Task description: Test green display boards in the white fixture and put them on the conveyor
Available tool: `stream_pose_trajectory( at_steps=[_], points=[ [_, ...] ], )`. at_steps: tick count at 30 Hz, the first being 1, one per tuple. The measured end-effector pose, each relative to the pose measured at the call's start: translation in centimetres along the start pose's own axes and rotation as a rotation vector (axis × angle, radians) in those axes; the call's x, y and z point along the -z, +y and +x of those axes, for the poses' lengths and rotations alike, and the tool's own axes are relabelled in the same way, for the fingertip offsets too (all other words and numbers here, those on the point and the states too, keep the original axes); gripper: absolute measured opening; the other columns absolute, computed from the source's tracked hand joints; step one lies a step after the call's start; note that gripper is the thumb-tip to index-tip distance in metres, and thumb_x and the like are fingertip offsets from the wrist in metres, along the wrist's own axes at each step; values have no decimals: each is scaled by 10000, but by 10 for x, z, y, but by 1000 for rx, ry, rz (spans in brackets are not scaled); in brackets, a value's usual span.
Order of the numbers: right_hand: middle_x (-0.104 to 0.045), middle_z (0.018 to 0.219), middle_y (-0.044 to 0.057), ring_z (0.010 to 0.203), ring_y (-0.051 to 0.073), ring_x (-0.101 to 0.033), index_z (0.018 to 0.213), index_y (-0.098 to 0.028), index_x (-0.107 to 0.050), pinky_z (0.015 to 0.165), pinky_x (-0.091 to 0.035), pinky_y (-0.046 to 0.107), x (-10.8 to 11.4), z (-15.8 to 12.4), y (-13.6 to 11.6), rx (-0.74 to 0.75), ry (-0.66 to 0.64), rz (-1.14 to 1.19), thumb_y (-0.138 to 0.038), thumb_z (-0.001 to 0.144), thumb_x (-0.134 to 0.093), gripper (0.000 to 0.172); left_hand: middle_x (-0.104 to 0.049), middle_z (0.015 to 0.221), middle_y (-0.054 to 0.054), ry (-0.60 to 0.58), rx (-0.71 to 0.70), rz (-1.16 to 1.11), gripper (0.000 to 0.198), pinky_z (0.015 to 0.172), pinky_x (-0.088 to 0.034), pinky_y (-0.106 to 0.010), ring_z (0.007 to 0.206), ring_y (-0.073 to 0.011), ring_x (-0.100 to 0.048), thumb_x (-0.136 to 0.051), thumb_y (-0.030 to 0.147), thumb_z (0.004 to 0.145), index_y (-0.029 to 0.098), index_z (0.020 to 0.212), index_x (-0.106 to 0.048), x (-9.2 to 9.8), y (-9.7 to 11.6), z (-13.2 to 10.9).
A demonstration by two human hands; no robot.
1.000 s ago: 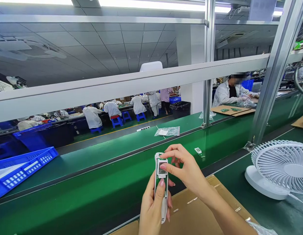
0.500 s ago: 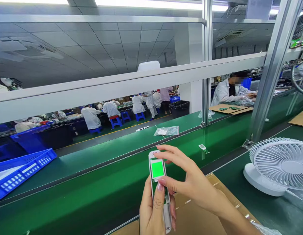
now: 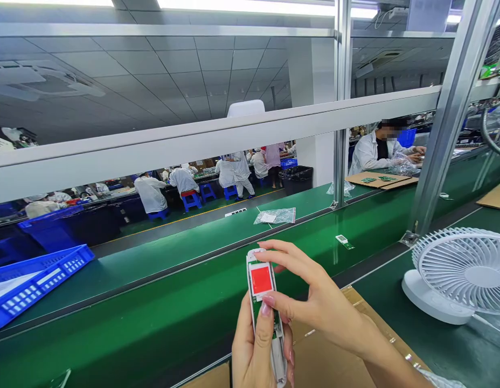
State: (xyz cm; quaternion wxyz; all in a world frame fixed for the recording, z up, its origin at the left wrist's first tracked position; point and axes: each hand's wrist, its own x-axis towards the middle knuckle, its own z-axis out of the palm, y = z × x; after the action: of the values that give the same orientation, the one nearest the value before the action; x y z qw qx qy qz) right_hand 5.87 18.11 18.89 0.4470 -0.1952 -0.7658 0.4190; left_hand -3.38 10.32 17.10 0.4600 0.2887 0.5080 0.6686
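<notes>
Left hand (image 3: 260, 345) closed around a long, slim white plastic casing with rounded ends (image 3: 278, 357), thumb laid over the front, fingers wrapped behind the far side. Casing held upright with a slight tilt, top end away from the wearer, above the near edge of the belt. Inside it: a green printed circuit board (image 3: 256, 308) and, near the top, a square white-framed screen (image 3: 261, 280) lit solid red. Right hand (image 3: 310, 293) partly curled over the upper end: thumb tip at the screen's lower border, beside the left thumb; index and middle fingertips at the casing's top. Cannot tell whether it grips or only touches. Below the hands, a flat brown cardboard sheet (image 3: 325, 362) with strips of clear tape near its edge. Ahead, a glossy green conveyor belt (image 3: 153, 318) carrying a small green circuit board with a white-framed screen (image 3: 344, 242), apart from the right hand. To the right, a white round plastic desk fan (image 3: 482, 276) on a green tabletop. Beyond the belt, a green ledge bears a clear plastic bag (image 3: 276, 216); far left, a blue slotted plastic crate (image 3: 46, 288). Farther right, a seated co-worker in a white coat (image 3: 369, 154).
</notes>
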Motion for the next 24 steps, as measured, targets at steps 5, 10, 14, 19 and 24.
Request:
stream_pose_trajectory(
  at_steps=[5,10,14,19,24],
  points=[
    [-405,1369,-42,1210,169,-435,1215,-377,-528,1017,-418,308,-1,0,2,0,-6,1,-242,816,-613,430,-463,433,43,12,12,5,349,302,-320,-160,317,-80,-353,-546,488,804,212,1013,-501,0,0,1],
    [-398,1369,-41,1180,166,-450,1223,-377,-521,1051,-392,339,-2,-1,3,-39,-7,21,-240,822,-602,432,-463,434,50,17,16,5,371,300,-341,-175,312,-98,-376,-565,492,791,223,1035,-488,1,-1,3],
    [-400,1370,-31,1184,180,-449,1217,-366,-529,1042,-403,355,-3,0,2,-46,-16,21,-244,820,-600,421,-467,426,50,-4,27,11,376,296,-337,-177,303,-102,-380,-570,499,785,225,1029,-489,3,-1,4],
    [-382,1389,-10,1221,198,-432,1249,-358,-497,1049,-388,383,-4,3,8,-46,-10,6,-250,821,-593,451,-473,444,49,-25,13,71,416,308,-341,-173,323,-95,-383,-570,508,783,222,1075,-494,11,-4,12],
    [-510,1252,32,1162,211,-471,1047,-267,-608,998,-408,383,-6,15,33,-58,34,-72,-315,753,-674,305,-514,560,46,-67,15,187,564,327,-341,-187,309,-73,-369,-557,533,770,238,1236,-439,27,-13,32]
  ],
)
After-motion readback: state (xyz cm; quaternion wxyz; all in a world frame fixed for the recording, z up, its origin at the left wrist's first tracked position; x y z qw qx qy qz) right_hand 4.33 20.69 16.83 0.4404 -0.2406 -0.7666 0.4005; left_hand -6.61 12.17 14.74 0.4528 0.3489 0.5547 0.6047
